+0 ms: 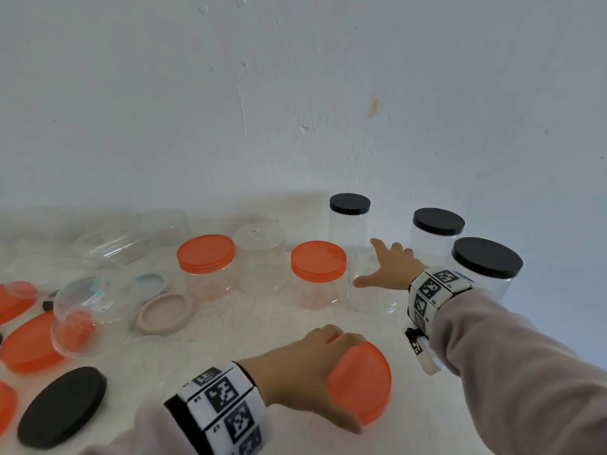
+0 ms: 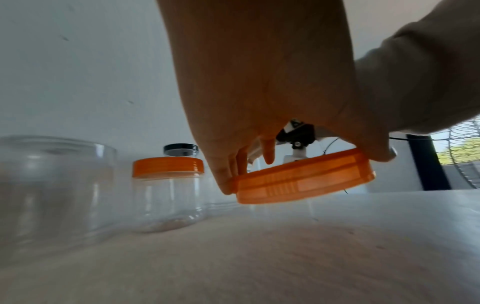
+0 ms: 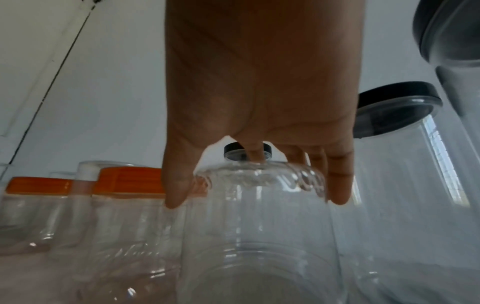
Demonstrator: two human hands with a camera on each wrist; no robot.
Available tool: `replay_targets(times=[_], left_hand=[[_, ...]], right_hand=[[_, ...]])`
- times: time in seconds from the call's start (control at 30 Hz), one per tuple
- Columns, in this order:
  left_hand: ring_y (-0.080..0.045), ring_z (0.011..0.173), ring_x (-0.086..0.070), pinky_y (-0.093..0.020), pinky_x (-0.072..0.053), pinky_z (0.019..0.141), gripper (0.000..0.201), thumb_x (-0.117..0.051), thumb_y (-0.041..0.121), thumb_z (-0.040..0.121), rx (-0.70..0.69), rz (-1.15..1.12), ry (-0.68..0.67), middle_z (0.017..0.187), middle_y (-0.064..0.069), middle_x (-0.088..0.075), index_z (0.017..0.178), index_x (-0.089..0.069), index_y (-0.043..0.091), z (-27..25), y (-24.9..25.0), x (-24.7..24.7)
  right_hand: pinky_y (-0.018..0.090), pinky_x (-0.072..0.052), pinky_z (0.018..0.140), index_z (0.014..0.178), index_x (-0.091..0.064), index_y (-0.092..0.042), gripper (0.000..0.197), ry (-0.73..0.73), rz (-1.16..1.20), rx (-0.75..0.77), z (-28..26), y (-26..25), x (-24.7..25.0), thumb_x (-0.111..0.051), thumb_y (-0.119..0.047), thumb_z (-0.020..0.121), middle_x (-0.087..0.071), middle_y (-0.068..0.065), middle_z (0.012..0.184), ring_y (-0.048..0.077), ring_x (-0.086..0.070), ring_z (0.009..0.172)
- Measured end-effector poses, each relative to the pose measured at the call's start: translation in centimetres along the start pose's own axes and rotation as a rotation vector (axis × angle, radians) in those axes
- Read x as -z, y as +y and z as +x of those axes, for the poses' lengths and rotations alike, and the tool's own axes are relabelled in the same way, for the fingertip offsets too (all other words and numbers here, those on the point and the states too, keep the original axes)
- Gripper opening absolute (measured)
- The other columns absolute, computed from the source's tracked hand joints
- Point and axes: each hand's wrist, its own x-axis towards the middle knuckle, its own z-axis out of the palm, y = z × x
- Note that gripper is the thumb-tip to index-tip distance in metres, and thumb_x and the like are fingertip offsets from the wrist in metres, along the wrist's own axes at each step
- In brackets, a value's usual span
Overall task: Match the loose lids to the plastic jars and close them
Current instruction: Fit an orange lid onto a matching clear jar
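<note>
**Orange lid in the left hand, open jar under the right**

Pale grey wall (image 1: pixel 295 93) rises behind a whitish counter (image 1: pixel 262 323) crowded with clear plastic jars and loose lids. Toward the back right stand three clear jars with black lids (image 1: pixel 349 203), (image 1: pixel 438 221), (image 1: pixel 486 257). Nearer the middle are two jars already capped in orange (image 1: pixel 206 252), (image 1: pixel 318 260), with a lidless clear jar (image 1: pixel 259 254) between them. At the left edge lie loose orange lids (image 1: pixel 28 344), a loose black lid (image 1: pixel 62 407), a beige lid (image 1: pixel 164 311), a pale blue lid (image 1: pixel 149 284) and a clear jar on its side (image 1: pixel 85 310) — more clear containers lie blurred behind.

The left hand (image 1: pixel 305 372) grips an orange lid (image 1: pixel 361 382) by its rim, fingers (image 2: pixel 226 179) curled on one side and thumb on the other; in the left wrist view the lid is tilted and clear of the counter. It sits well in front of the capped jars.

The right hand (image 1: pixel 391 267) reaches over an uncapped clear jar (image 1: pixel 371 293) just right of the nearer orange-capped jar. Its fingers (image 3: pixel 337 185) are spread and fairly straight, thumb on one side of the mouth and fingers on the other — whether they touch the rim I cannot tell.
</note>
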Motion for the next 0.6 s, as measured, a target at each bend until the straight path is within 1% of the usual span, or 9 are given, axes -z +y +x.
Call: replay_targets(times=[0.1,0.2,0.23,0.3,0.33,0.37,0.4,0.5,0.6], left_hand=[[-0.007,0.134,-0.027,-0.039,-0.031,0.113,0.102,-0.075,0.062,0.069,0.041,-0.048,0.108,0.147,0.015,-0.023,0.147,-0.013,0.04,-0.8,-1.3,0.9],[-0.005,0.13,-0.033,-0.032,-0.035,0.11,0.101,-0.073,0.067,0.066,0.087,-0.14,0.241,0.146,0.016,-0.028,0.146,-0.016,0.041,-1.7,-2.9,1.8],[-0.004,0.127,-0.036,-0.028,-0.036,0.106,0.1,-0.071,0.069,0.064,0.097,-0.172,0.285,0.143,0.017,-0.031,0.145,-0.019,0.042,-2.0,-3.4,2.1],[0.006,0.117,-0.04,-0.011,-0.035,0.094,0.092,-0.066,0.076,0.057,0.11,-0.231,0.368,0.131,0.023,-0.037,0.135,-0.026,0.049,-2.8,-4.2,2.7],[0.013,0.11,-0.042,-0.004,-0.034,0.085,0.086,-0.063,0.079,0.053,0.112,-0.258,0.411,0.123,0.029,-0.039,0.128,-0.027,0.054,-3.3,-4.6,3.1],[0.017,0.105,-0.044,-0.001,-0.035,0.079,0.085,-0.06,0.082,0.05,0.111,-0.283,0.454,0.117,0.033,-0.039,0.124,-0.028,0.056,-3.7,-4.9,3.5],[0.018,0.102,-0.046,-0.002,-0.036,0.077,0.092,-0.057,0.085,0.048,0.112,-0.304,0.493,0.116,0.035,-0.039,0.128,-0.029,0.052,-4.0,-5.3,3.8],[0.012,0.1,-0.048,-0.008,-0.038,0.077,0.115,-0.055,0.088,0.046,0.153,-0.348,0.561,0.117,0.027,-0.041,0.143,-0.028,0.033,-5.0,-6.7,4.6],[0.002,0.104,-0.049,-0.011,-0.038,0.078,0.119,-0.054,0.088,0.045,0.192,-0.411,0.59,0.122,0.02,-0.042,0.146,-0.027,0.03,-6.1,-7.6,5.1]], right_hand=[[0.042,-0.037,0.095,0.146,-0.021,-0.02,0.095,-0.004,-0.021,-0.006,-0.6,-0.2,0.3,-0.073,-0.054,0.074,-0.03,0.013,0.138,0.034,-0.031,0.128],[0.04,-0.043,0.09,0.145,-0.015,-0.025,0.106,-0.033,-0.066,0.024,-1.8,0.0,0.5,-0.079,-0.051,0.064,-0.022,0.009,0.134,0.032,-0.028,0.124],[0.042,-0.045,0.091,0.145,-0.012,-0.029,0.111,-0.047,-0.065,0.041,-2.3,0.0,0.6,-0.081,-0.051,0.061,-0.02,0.007,0.132,0.031,-0.027,0.123],[0.045,-0.048,0.092,0.144,-0.009,-0.036,0.116,-0.064,-0.039,0.082,-3.5,0.0,0.7,-0.082,-0.052,0.055,-0.018,0.003,0.124,0.027,-0.027,0.12],[0.044,-0.047,0.092,0.142,-0.01,-0.037,0.115,-0.064,-0.017,0.106,-4.0,-0.1,0.7,-0.081,-0.053,0.053,-0.019,0.0,0.12,0.025,-0.028,0.117],[0.041,-0.046,0.092,0.141,-0.011,-0.037,0.114,-0.061,0.011,0.128,-4.6,-0.3,0.7,-0.081,-0.053,0.053,-0.02,-0.001,0.117,0.023,-0.029,0.115],[0.038,-0.045,0.092,0.141,-0.013,-0.035,0.113,-0.057,0.04,0.145,-5.1,-0.5,0.5,-0.081,-0.052,0.054,-0.022,-0.002,0.117,0.021,-0.03,0.114],[0.033,-0.04,0.092,0.143,-0.015,-0.026,0.111,-0.028,0.1,0.18,-6.4,-1.5,-0.2,-0.081,-0.049,0.058,-0.028,-0.001,0.124,0.02,-0.032,0.118],[0.028,-0.037,0.086,0.145,-0.017,-0.021,0.108,-0.006,0.165,0.213,-7.6,-2.9,-1.0,-0.081,-0.046,0.061,-0.029,-0.004,0.127,0.017,-0.033,0.116]])
